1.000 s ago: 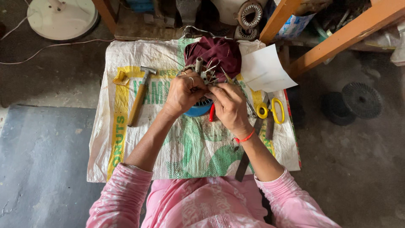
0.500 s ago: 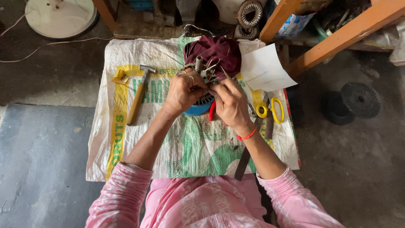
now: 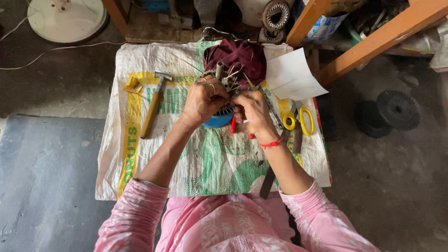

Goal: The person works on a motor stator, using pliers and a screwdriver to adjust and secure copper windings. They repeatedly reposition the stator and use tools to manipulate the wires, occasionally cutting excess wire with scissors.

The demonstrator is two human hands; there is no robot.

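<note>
Spread over the floor, a printed white woven sack [image 3: 154, 154] carries a round metal motor part on a blue base [image 3: 223, 100], probably heavy and rigid, which the left hand [image 3: 203, 99] grips at its rim while the right hand [image 3: 252, 109], close alongside, pinches a red-handled tool [image 3: 233, 125] against it.

Can't really see what the left hand [image 3: 203, 100] and right hand [image 3: 252, 109] are pinching, the fingers cover the middle of the metal part [image 3: 227, 79]. The blue round thing [image 3: 219, 120] under them only peeks out at 6 o'clock. A red-handled tool [image 3: 233, 125] is mostly hidden by the right hand, so no idea what kind. The white round base [image 3: 65, 18] at 11 o'clock is cut off by the top edge, same for the toothed ring [image 3: 275, 14] at 12. The dark strip [image 3: 267, 179] disappears under the right forearm.
</note>
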